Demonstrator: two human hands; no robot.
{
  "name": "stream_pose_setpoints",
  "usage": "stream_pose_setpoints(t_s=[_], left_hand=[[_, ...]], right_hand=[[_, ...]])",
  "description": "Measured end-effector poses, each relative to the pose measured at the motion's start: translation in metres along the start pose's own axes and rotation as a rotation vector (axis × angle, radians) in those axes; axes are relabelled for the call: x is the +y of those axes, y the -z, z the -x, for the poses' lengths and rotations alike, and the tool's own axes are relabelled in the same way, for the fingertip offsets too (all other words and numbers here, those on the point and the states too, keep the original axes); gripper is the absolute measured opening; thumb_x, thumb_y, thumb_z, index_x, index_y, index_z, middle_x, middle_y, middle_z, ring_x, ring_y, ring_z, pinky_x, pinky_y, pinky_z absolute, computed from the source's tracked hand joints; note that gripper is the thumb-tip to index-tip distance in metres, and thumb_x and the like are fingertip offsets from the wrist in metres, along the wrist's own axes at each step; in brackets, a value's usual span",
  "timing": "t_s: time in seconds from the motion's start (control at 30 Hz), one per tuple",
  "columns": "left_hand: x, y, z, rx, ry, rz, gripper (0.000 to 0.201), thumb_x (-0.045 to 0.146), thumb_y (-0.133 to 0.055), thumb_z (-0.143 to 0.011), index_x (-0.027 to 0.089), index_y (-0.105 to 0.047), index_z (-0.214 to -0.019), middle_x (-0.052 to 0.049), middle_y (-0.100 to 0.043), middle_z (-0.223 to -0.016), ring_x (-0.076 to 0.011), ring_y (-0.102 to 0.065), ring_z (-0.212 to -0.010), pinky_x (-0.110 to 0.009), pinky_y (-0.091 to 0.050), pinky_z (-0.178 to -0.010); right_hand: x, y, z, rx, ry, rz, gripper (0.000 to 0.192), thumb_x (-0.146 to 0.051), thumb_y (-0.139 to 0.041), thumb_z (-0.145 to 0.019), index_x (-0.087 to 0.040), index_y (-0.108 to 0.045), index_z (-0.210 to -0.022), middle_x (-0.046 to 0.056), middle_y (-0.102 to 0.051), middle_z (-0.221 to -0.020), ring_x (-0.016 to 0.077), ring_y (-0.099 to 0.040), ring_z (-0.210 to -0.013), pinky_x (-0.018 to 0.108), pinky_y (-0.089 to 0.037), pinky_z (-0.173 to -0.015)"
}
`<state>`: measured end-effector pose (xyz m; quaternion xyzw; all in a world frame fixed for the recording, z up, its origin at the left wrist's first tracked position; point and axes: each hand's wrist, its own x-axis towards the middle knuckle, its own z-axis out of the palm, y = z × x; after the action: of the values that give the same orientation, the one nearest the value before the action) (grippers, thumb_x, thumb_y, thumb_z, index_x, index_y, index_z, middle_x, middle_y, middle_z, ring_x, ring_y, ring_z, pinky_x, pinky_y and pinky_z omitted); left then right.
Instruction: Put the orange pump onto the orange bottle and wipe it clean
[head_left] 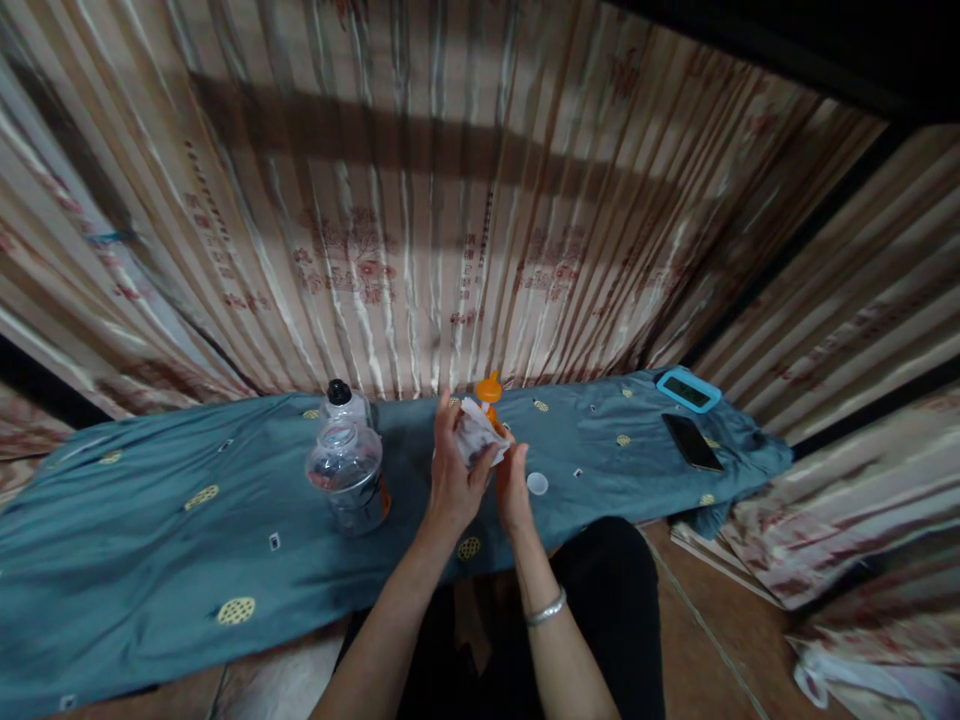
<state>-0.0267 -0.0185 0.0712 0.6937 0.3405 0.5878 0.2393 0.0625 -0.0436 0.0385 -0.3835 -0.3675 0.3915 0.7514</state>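
White cloth (477, 437) bunched in left hand (453, 478), fingers curled shut round it, pressed on orange-capped bottle (490, 390) just behind fingertips. Right hand (514, 487) closed on bottle below cloth; grip partly hidden. Small white cap (537, 484) just right of right fingers. Clear bottles (346, 470) left of left hand, on teal cloth (150, 540).

Single head cam, worn by person, looks fwd & down from close above the long teal cloth-covered surface (150, 540). Faces the far pleated beige patterned curtain (390, 230). Forearms enter at near edge, centre. Wide lens bends the edges. No 2nd view, no overlap.
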Motion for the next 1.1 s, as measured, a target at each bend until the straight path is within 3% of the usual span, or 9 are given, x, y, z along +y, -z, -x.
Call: stream_pose_setpoints(t_s=[0.07, 0.17, 0.3, 0.4, 0.53, 0.67, 0.8, 0.97, 1.1], left_hand=[[-0.005, -0.002, -0.007, -0.006, 0.013, -0.048, 0.075, 0.053, -0.075, -0.096, 0.019, -0.045, -0.156, -0.022, -0.060, -0.158, -0.0337, -0.064, -0.144, -0.046, -0.055, -0.117], [-0.012, -0.002, -0.016, -0.070, 0.037, -0.130, 0.051, 0.049, -0.072, -0.099, 0.018, -0.060, -0.137, -0.017, -0.077, -0.127, -0.0333, -0.076, -0.120, -0.046, -0.061, -0.106], [-0.021, 0.002, -0.021, -0.124, 0.020, -0.106, 0.028, 0.046, -0.068, -0.101, 0.020, -0.065, -0.112, -0.009, -0.077, -0.101, -0.0274, -0.078, -0.097, -0.039, -0.064, -0.091], [-0.029, 0.004, -0.013, -0.123, 0.047, -0.049, 0.037, 0.048, -0.066, -0.100, 0.018, -0.065, -0.122, -0.012, -0.078, -0.110, -0.0282, -0.078, -0.105, -0.041, -0.063, -0.095], [-0.047, 0.001, 0.016, -0.091, 0.184, 0.044, 0.048, 0.050, -0.061, -0.100, 0.018, -0.062, -0.136, -0.015, -0.079, -0.123, -0.0303, -0.077, -0.115, -0.044, -0.062, -0.105], [-0.076, 0.000, 0.057, -0.056, 0.371, 0.058, 0.059, 0.058, -0.070, -0.091, 0.018, -0.064, -0.134, -0.017, -0.077, -0.133, -0.0353, -0.072, -0.130, -0.050, -0.056, -0.116], [-0.091, 0.004, 0.082, -0.120, 0.485, 0.093, 0.074, 0.069, -0.070, -0.084, 0.015, -0.064, -0.134, -0.021, -0.074, -0.141, -0.0396, -0.068, -0.138, -0.056, -0.050, -0.123], [-0.060, 0.005, 0.059, -0.054, 0.540, 0.182, 0.073, 0.069, -0.061, -0.091, 0.016, -0.062, -0.142, -0.018, -0.074, -0.142, -0.0348, -0.068, -0.139, -0.050, -0.051, -0.123], [-0.015, 0.001, 0.010, -0.031, 0.305, 0.277, 0.065, 0.073, -0.048, -0.098, 0.021, -0.069, -0.132, -0.014, -0.076, -0.138, -0.0315, -0.069, -0.137, -0.043, -0.054, -0.119]], right_hand=[[0.001, -0.001, 0.001, 0.005, 0.012, -0.027, 0.073, -0.081, -0.045, -0.102, -0.021, -0.069, -0.137, 0.013, -0.075, -0.143, 0.0291, -0.065, -0.140, 0.059, -0.037, -0.129], [0.006, 0.001, 0.001, 0.020, 0.022, -0.041, 0.071, -0.079, -0.048, -0.102, -0.021, -0.069, -0.137, 0.012, -0.074, -0.143, 0.0288, -0.065, -0.139, 0.059, -0.036, -0.129], [0.014, 0.007, -0.002, -0.011, 0.028, -0.042, 0.070, -0.079, -0.052, -0.101, -0.021, -0.070, -0.136, 0.012, -0.075, -0.140, 0.0287, -0.069, -0.132, 0.058, -0.044, -0.124], [0.019, 0.010, -0.004, -0.005, 0.045, -0.040, 0.067, -0.077, -0.053, -0.101, -0.022, -0.069, -0.136, 0.011, -0.076, -0.138, 0.0279, -0.070, -0.130, 0.057, -0.047, -0.122], [0.023, 0.010, -0.004, 0.013, 0.053, -0.032, 0.068, -0.077, -0.055, -0.101, -0.022, -0.067, -0.139, 0.012, -0.075, -0.140, 0.0285, -0.070, -0.131, 0.056, -0.050, -0.119], [0.021, 0.005, -0.001, 0.027, 0.043, -0.013, 0.067, -0.077, -0.057, -0.100, -0.022, -0.068, -0.137, 0.011, -0.075, -0.139, 0.0285, -0.070, -0.130, 0.056, -0.051, -0.117], [0.015, -0.003, 0.003, 0.049, 0.051, -0.011, 0.069, -0.079, -0.052, -0.101, -0.023, -0.067, -0.137, 0.011, -0.075, -0.137, 0.0283, -0.071, -0.127, 0.056, -0.051, -0.117], [0.012, -0.001, -0.002, 0.031, 0.042, -0.019, 0.070, -0.082, -0.051, -0.099, -0.024, -0.068, -0.135, 0.011, -0.076, -0.137, 0.0280, -0.071, -0.128, 0.055, -0.052, -0.116], [0.019, 0.010, -0.009, 0.004, 0.020, -0.002, 0.078, -0.087, -0.049, -0.096, -0.023, -0.069, -0.134, 0.013, -0.076, -0.138, 0.0298, -0.071, -0.129, 0.058, -0.052, -0.117]])
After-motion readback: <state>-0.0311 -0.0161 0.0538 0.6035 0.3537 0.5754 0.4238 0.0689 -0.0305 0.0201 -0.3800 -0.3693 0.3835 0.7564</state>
